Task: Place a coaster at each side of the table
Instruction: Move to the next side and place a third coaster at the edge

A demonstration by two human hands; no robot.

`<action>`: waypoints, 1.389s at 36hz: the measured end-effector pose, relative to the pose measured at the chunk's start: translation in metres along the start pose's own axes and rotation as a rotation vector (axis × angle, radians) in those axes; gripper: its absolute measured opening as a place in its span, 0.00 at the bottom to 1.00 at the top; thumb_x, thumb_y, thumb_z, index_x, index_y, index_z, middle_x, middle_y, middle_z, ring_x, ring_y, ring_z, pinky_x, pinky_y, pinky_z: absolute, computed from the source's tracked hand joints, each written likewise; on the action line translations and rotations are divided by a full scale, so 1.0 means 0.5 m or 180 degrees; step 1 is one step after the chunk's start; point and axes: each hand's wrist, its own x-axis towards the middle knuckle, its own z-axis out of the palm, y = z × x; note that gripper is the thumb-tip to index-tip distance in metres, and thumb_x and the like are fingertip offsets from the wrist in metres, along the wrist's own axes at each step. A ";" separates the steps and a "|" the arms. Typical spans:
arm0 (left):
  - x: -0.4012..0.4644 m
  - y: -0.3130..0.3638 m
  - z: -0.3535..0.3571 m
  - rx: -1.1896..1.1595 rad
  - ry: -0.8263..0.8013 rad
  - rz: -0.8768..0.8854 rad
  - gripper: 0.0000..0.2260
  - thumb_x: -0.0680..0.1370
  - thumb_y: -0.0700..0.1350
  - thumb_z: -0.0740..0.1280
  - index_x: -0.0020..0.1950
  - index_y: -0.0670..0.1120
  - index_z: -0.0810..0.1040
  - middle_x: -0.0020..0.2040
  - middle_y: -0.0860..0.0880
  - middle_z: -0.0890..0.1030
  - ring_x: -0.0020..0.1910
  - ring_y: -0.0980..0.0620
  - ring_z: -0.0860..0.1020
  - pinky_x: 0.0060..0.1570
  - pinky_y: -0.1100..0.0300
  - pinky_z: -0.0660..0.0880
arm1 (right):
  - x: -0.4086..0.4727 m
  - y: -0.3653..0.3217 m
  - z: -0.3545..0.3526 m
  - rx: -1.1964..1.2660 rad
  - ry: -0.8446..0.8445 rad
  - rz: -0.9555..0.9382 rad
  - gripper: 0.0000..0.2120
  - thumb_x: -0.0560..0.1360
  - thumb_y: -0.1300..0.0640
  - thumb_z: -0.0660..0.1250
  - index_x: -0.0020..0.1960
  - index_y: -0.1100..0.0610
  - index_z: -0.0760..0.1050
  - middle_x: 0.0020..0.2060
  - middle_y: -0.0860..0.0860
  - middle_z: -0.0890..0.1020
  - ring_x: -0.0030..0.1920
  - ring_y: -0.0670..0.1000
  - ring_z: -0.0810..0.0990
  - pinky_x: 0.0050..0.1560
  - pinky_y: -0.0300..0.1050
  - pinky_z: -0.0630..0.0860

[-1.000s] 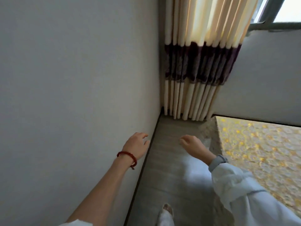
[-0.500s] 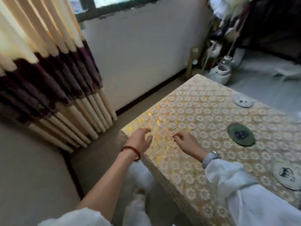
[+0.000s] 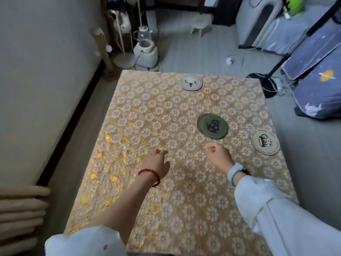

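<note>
Head view shows the green coaster (image 3: pixel 212 126) lying near the table (image 3: pixel 129 111) middle, just far-right of the right hand (image 3: pixel 218 156), nearer than the left hand (image 3: pixel 156 163), both empty with loosely curled fingers.

Three coasters on the gold floral table (image 3: pixel 140 111): a pale one (image 3: pixel 191 82) at the far edge, a green teapot one (image 3: pixel 212 126) right of centre, a cream cup one (image 3: pixel 265 142) at the right edge. Left hand (image 3: pixel 157 163) and right hand (image 3: pixel 218 156) above the middle, empty, fingers loosely curled, near the green coaster.
</note>
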 end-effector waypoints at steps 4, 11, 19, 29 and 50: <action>0.095 0.009 0.035 0.0372 -0.0223 -0.0049 0.24 0.76 0.51 0.61 0.70 0.51 0.59 0.73 0.44 0.60 0.70 0.42 0.60 0.68 0.42 0.63 | 0.110 0.026 -0.016 -0.0739 0.0118 -0.0110 0.08 0.76 0.62 0.56 0.50 0.60 0.73 0.48 0.57 0.76 0.43 0.57 0.76 0.41 0.48 0.74; 0.210 0.000 0.107 0.0766 -0.0255 -0.0058 0.38 0.71 0.64 0.59 0.71 0.58 0.38 0.74 0.47 0.35 0.73 0.40 0.37 0.67 0.36 0.38 | 0.311 0.005 -0.040 -0.1763 -0.0118 -0.0767 0.26 0.71 0.67 0.59 0.68 0.55 0.61 0.68 0.55 0.65 0.67 0.58 0.63 0.64 0.59 0.67; 0.224 -0.029 0.144 0.0806 -0.0250 -0.0151 0.47 0.63 0.72 0.60 0.68 0.62 0.32 0.69 0.50 0.27 0.71 0.42 0.31 0.66 0.36 0.32 | 0.385 0.003 -0.054 -0.2936 -0.0857 -0.1088 0.37 0.71 0.62 0.63 0.73 0.50 0.46 0.75 0.53 0.51 0.74 0.55 0.49 0.71 0.62 0.55; 0.231 -0.025 0.148 0.0883 -0.0290 -0.0281 0.48 0.63 0.70 0.63 0.68 0.62 0.32 0.68 0.51 0.27 0.70 0.43 0.30 0.61 0.37 0.28 | 0.380 -0.012 -0.083 -0.2971 -0.0180 -0.1259 0.16 0.72 0.64 0.62 0.59 0.57 0.70 0.56 0.58 0.71 0.58 0.57 0.70 0.61 0.57 0.69; 0.063 -0.051 0.128 -0.0315 0.0448 -0.0126 0.23 0.74 0.51 0.63 0.68 0.49 0.63 0.73 0.43 0.58 0.72 0.42 0.54 0.69 0.43 0.55 | -0.043 0.037 -0.038 0.1921 -0.0363 0.0505 0.11 0.76 0.66 0.58 0.57 0.57 0.66 0.55 0.56 0.75 0.53 0.54 0.77 0.41 0.39 0.78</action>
